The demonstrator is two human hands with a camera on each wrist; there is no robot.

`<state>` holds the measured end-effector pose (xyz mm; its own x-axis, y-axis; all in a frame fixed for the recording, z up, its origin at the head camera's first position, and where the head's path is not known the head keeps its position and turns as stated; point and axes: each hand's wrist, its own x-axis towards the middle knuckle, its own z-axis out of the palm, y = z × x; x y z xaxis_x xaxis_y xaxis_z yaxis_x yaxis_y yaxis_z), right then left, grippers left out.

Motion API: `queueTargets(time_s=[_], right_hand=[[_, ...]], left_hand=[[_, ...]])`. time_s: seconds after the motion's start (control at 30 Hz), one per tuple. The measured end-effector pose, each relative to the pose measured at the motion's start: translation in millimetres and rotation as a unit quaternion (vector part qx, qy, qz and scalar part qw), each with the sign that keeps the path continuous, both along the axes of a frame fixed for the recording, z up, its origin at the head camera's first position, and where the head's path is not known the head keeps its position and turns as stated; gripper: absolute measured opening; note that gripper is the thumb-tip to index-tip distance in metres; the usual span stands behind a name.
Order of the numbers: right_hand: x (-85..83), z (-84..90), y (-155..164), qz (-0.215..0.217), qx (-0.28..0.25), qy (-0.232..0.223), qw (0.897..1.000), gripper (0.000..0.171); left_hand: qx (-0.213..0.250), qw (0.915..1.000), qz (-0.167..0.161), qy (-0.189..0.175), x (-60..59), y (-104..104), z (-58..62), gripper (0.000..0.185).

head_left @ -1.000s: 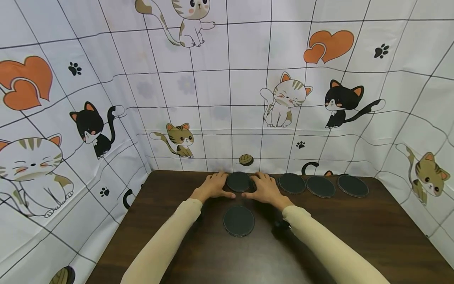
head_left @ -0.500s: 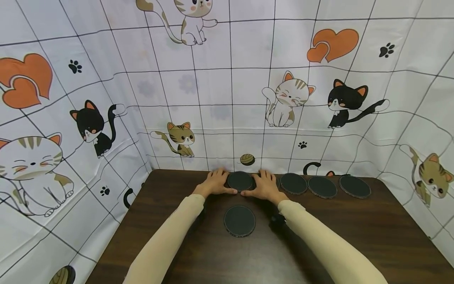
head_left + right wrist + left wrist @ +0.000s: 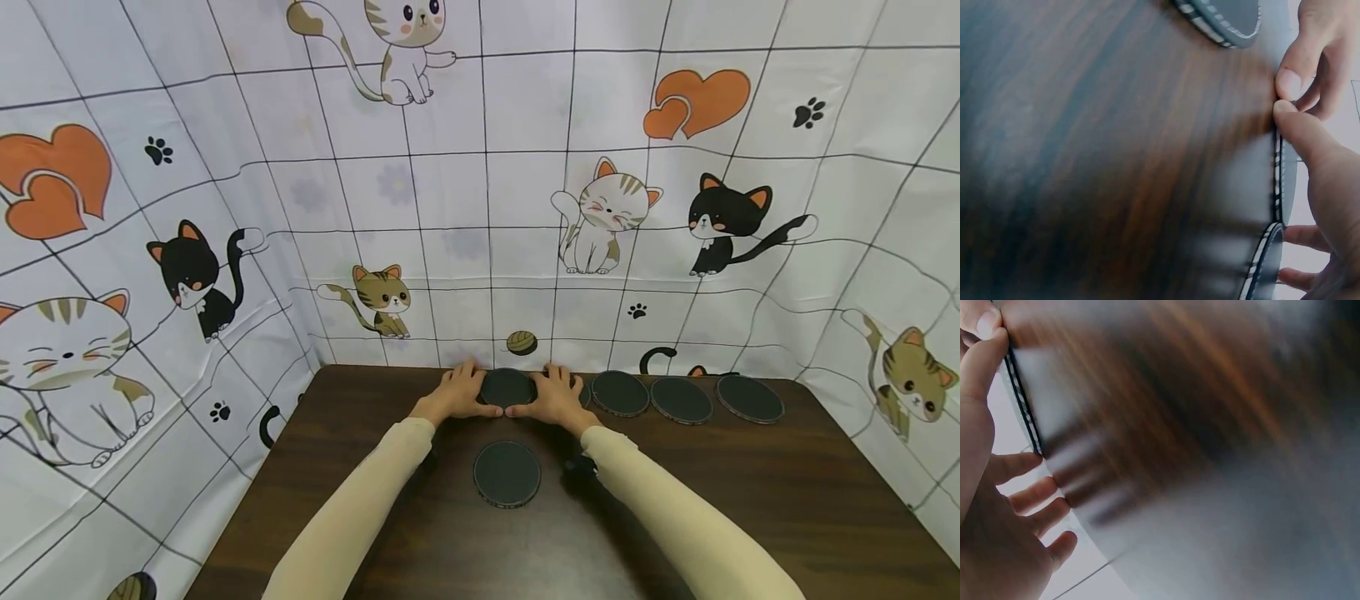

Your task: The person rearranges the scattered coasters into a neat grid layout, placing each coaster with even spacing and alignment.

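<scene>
A flat, dark round disc [image 3: 507, 387] with a black-and-white striped rim lies at the table's back edge, held between both hands. My left hand [image 3: 457, 393] grips its left side and my right hand [image 3: 551, 396] its right side. The thumbs meet at the near rim, tip to tip in the head view. In the left wrist view, the left fingers [image 3: 1035, 494] reach the table around the disc's edge. Behind the right fingers, another dark disc [image 3: 1267, 265] is partly hidden. One more matching disc [image 3: 507, 474] lies in front of both hands.
To the right along the back edge lie several similar discs, including one beside the right hand [image 3: 618, 393] and one at the far end [image 3: 750, 397]. The brown wooden table [image 3: 337, 467] meets a white cat-print cloth [image 3: 517, 192] behind and at the sides.
Both thumbs have moved inward along the near rim until their tips come together. The hands now sit closer around the disc, which has hardly moved; the front disc stays put.
</scene>
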<state>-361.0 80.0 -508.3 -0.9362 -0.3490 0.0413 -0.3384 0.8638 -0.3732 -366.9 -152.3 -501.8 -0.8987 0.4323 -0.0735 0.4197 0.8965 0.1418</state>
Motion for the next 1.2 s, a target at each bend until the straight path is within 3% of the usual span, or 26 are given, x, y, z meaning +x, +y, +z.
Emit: queueTargets(time_s=[0.53, 0.9, 1.2], right_hand=[[-3.4, -15.2, 2.8, 0.01, -0.036, 0.033, 0.999, 0.098], [-3.9, -14.8, 6.6, 0.034, -0.039, 0.064, 0.997, 0.095], [6.8, 3.6, 24.7, 0.043, -0.08, 0.11, 0.99, 0.091]], left_hand=[[0.044, 0.999, 0.009, 0.006, -1.2, -2.7, -3.4, 0.09], [0.075, 0.9971, -0.004, 0.011, -1.7, -3.2, -2.9, 0.087], [0.097, 0.9938, -0.015, 0.052, 6.8, 5.4, 15.3, 0.094]])
